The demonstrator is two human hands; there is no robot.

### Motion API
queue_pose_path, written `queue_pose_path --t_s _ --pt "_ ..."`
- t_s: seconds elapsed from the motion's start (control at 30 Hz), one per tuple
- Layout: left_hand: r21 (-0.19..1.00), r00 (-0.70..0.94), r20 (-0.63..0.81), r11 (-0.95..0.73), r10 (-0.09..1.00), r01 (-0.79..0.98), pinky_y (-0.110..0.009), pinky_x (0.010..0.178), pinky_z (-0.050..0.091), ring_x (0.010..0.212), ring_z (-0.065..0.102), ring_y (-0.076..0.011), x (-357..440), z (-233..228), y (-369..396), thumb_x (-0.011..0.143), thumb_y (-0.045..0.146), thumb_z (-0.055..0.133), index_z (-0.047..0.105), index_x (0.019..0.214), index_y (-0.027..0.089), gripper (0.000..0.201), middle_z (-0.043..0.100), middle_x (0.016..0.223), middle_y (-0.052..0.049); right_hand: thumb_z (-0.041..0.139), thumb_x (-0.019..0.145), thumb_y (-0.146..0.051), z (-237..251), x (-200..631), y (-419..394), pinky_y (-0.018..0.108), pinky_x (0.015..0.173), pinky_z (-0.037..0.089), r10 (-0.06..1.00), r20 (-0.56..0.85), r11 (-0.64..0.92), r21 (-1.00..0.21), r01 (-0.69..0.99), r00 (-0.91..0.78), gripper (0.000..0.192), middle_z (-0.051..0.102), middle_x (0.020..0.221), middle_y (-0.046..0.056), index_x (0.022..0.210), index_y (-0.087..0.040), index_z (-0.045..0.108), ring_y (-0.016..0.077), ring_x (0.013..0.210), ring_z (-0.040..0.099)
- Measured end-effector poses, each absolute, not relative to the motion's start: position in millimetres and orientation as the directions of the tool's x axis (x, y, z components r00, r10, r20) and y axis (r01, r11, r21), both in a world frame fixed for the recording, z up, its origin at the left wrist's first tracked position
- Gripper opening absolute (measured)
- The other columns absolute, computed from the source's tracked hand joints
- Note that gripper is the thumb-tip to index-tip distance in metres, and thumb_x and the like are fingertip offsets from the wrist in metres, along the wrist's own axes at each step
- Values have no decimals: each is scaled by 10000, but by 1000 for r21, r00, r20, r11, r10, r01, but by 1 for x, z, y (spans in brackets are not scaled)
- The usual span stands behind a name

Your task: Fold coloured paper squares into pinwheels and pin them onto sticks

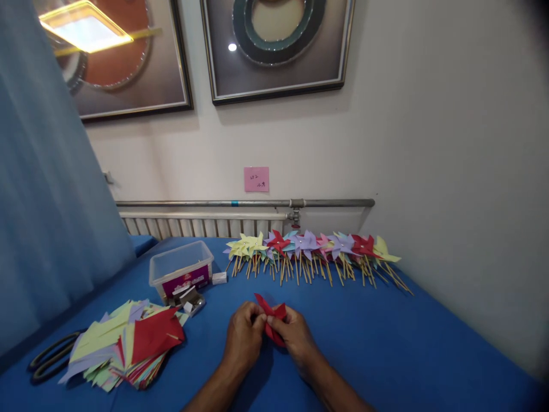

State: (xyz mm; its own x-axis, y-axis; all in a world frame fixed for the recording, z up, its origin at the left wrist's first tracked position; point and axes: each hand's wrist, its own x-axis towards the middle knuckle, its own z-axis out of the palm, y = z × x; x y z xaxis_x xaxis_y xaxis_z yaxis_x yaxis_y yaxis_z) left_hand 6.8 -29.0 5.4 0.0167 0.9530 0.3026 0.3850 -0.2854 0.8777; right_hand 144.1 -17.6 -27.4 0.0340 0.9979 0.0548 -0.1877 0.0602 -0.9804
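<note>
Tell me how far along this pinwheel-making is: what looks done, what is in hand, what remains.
Done: a row of finished pinwheels on sticks lies along the far edge of the blue table. In hand: the left hand and right hand together pinch a red paper, partly folded. Left: a stack of cut paper at the left, unfolded.

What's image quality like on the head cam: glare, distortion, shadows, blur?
Head view: ceiling-lamp glare on the left framed picture, a smaller spot on the second framed picture; wide-angle bending at the edges, dark vignette in the right corners; soft shadow under both hands; the red paper between left hand and right hand is reasonably sharp.
</note>
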Motion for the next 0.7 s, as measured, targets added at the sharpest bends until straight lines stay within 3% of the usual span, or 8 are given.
queue_pose_path --t_s 0.43,0.57,0.7 --pt "967 -94 254 -250 963 50 -238 632 435 643 534 -131 11 10 -33 703 289 705 576 723 193 162 582 676 26 884 580 -487 -19 144 -24 291 650 466 999 32 36 -972 -233 22 402 708 704 13 784 -185 713 163 638 596" --pt "984 -113 88 -103 990 -142 -234 593 442 601 564 -120 6 15 -31 613 347 821 650 911 165 389 655 722 5 865 618 -476 -11 144 -28 300 683 481 999 24 32 -977 -212 39 378 743 768 27 825 -192 724 188 691 627" --pt "979 0 -66 64 998 -194 -218 493 360 483 475 -85 -2 16 -24 584 405 825 669 745 138 348 594 578 18 827 646 -483 -8 143 -29 298 677 470 999 29 32 -985 -169 22 370 737 776 25 848 -190 724 187 690 617"
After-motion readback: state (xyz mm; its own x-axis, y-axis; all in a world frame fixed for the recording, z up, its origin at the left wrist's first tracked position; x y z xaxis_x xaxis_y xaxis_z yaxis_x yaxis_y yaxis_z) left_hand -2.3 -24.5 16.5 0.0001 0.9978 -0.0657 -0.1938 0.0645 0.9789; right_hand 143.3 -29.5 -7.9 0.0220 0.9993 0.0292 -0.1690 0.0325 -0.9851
